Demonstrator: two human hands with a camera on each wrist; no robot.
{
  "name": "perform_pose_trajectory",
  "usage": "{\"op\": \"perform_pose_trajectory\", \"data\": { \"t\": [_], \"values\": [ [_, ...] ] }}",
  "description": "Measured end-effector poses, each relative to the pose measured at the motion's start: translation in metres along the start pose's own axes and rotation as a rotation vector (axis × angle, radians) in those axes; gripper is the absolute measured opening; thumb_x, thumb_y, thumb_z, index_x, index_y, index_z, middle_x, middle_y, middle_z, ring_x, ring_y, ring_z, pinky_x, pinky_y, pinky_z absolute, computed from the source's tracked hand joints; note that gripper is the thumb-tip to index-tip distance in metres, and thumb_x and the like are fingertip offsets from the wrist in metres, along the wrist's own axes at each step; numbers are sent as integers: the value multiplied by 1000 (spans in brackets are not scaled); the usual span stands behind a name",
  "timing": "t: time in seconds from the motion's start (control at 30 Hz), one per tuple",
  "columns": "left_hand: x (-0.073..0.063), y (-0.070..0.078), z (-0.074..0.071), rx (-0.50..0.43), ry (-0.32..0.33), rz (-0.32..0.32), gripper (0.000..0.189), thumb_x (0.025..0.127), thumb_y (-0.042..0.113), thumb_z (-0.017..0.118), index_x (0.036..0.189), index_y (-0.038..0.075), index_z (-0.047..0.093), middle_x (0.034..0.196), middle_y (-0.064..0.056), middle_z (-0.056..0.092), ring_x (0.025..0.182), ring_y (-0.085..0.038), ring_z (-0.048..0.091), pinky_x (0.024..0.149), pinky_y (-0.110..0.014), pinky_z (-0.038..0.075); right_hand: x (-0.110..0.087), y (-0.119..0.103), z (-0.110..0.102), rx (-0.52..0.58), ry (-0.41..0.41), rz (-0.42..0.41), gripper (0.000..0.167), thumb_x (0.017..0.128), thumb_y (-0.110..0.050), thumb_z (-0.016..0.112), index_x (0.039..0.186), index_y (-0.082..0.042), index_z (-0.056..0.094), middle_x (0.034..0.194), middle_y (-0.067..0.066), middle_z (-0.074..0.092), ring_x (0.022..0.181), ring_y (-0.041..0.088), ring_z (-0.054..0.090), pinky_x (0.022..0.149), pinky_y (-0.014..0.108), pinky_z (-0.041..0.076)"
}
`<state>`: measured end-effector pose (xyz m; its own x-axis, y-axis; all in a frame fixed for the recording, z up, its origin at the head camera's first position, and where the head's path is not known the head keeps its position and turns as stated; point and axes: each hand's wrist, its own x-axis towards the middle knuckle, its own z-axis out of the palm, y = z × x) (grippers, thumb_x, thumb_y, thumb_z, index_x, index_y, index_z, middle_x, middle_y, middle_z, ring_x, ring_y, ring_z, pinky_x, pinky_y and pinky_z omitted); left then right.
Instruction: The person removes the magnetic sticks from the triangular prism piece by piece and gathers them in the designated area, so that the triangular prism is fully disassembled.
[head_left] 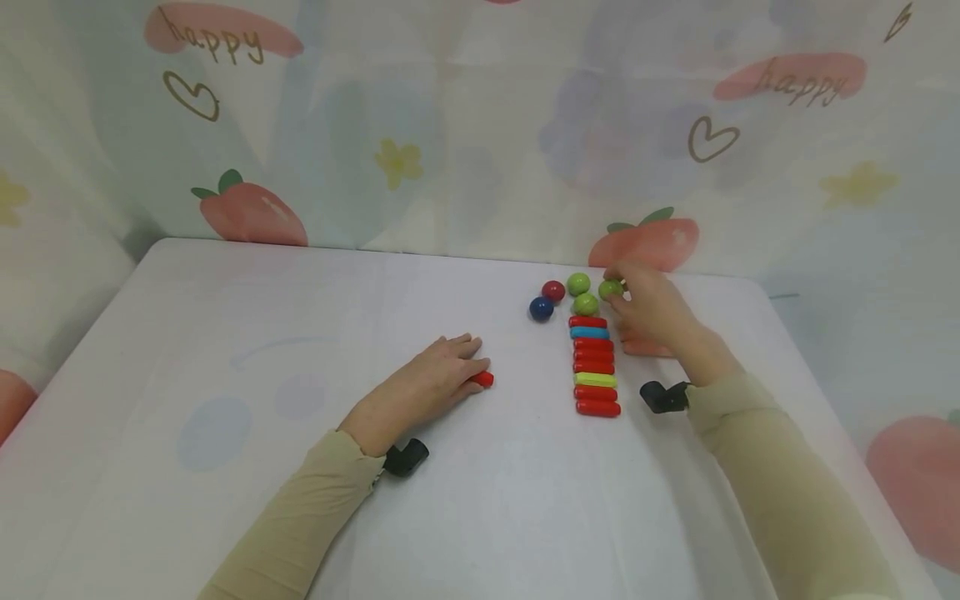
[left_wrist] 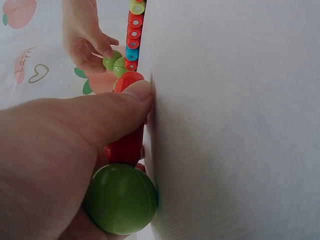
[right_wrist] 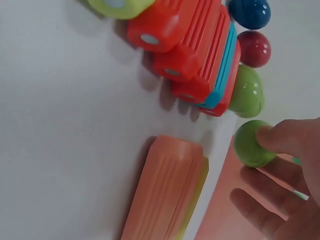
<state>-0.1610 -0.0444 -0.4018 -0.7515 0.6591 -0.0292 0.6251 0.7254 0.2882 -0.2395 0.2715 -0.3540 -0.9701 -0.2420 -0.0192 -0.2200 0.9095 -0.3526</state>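
At the middle of the table my left hand (head_left: 423, 379) holds a red ribbed building stick (left_wrist: 125, 147) close to the surface, thumb on it. A green ball (left_wrist: 121, 199) sits against the stick's near end, beneath the palm, and is hidden in the head view. Farther right, my right hand (head_left: 660, 308) pinches another green ball (head_left: 611, 289) with the thumb and a finger. Two green balls (head_left: 578, 284) lie just left of it, next to a dark red ball (head_left: 553, 291) and a dark blue ball (head_left: 542, 309).
Below the balls runs a column of sticks side by side, mostly red sticks (head_left: 594, 356), with one blue stick (head_left: 590, 332) and one yellow-green stick (head_left: 596, 380). An orange stick (right_wrist: 165, 185) lies by the right wrist, a yellow stick (right_wrist: 194, 200) beside it. A patterned cloth hangs behind the table.
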Motion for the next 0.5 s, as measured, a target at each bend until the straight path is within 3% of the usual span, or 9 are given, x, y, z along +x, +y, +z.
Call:
{"op": "perform_pose_trajectory", "data": {
  "t": [0.5],
  "values": [
    [-1,-1,-1,-4,21,22,36,97,19,64,131,6,64,148,-19,50,142,-34,43,117,-51,34,12,5,6,-14,-88,58,41,96,-7,59,135,1,51,126,21,58,112,39,52,102,56,48]
  ]
}}
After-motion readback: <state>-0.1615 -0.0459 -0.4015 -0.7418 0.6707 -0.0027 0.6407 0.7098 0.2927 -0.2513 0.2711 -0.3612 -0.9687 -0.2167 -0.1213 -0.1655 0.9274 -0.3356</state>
